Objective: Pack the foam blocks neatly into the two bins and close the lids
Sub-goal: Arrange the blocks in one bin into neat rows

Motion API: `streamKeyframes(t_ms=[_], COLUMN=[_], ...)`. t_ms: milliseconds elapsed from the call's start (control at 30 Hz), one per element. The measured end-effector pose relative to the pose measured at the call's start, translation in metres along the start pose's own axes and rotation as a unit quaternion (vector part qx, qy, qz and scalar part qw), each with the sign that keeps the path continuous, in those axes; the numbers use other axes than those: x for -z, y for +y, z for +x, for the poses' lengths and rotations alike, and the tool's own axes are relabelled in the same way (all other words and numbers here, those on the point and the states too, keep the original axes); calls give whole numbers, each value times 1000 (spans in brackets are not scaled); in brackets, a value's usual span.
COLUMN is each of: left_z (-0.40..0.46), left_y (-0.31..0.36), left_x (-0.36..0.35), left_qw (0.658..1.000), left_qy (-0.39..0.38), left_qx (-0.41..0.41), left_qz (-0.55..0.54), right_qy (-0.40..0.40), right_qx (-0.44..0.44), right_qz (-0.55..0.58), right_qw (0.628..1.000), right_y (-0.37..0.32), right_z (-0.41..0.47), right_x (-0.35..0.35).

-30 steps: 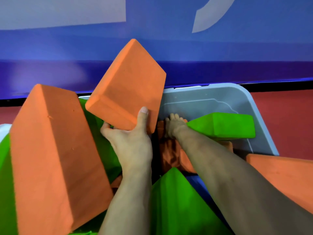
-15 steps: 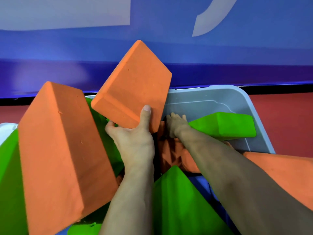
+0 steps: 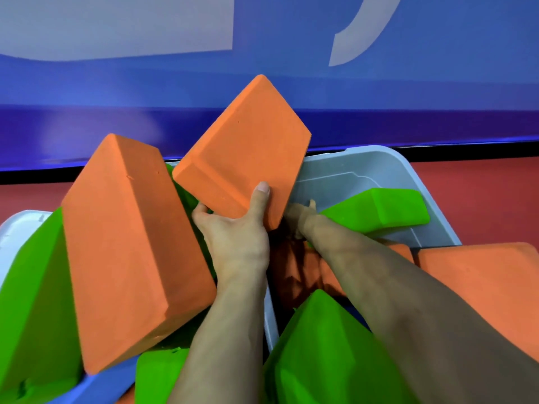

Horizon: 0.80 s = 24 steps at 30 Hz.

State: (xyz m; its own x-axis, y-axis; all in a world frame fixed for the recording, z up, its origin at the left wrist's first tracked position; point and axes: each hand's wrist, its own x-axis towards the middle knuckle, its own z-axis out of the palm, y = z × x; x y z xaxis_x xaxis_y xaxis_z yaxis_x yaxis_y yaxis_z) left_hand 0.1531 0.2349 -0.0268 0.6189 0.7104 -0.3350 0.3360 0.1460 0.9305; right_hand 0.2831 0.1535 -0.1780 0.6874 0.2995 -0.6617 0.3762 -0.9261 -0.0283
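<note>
**Desk editor:** Head view, one line on the blocks, please.

**Photographer:** An orange foam block (image 3: 242, 153) is held tilted above the left bin (image 3: 17, 228), the left hand (image 3: 233, 237) grasping its lower corner, thumb flat on the near face and fingers tucked beneath. It looks lifted aside to open a gap.

**Desk editor:** And the other hand?

**Photographer:** The right hand (image 3: 297, 215) reaches into the right bin (image 3: 408, 170), next to a green block (image 3: 376, 209) that lies across the bin's interior. Its fingers are hidden behind the lifted block, so its grip cannot be told.

**Desk editor:** How goes the packing?

**Photographer:** Untidy, by my reading. A large orange block (image 3: 128, 246) leans at an angle over green ones in the left bin; another orange block (image 3: 478, 281) rests at the right edge. No lid could shut yet.

**Desk editor:** Setting?

**Photographer:** Red floor (image 3: 495, 193), and a blue wall (image 3: 262, 83) with pale markings behind.
</note>
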Motion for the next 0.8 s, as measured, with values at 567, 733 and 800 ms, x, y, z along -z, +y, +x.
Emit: streamKeyframes(t_ms=[567, 733, 800], left_z=[-10, -10, -10], left_y=[1, 1, 1], left_x=[-6, -7, -7], left_qw=[999, 999, 999], left_qy=[-4, 1, -1], left_qx=[35, 27, 28], left_qz=[18, 20, 18], right_qy=[-80, -104, -119], right_qx=[-85, -88, -87], right_qz=[-236, -285, -289], right_qw=[965, 949, 946], right_y=[50, 44, 48], right_z=[-49, -69, -78], right_x=[43, 71, 81])
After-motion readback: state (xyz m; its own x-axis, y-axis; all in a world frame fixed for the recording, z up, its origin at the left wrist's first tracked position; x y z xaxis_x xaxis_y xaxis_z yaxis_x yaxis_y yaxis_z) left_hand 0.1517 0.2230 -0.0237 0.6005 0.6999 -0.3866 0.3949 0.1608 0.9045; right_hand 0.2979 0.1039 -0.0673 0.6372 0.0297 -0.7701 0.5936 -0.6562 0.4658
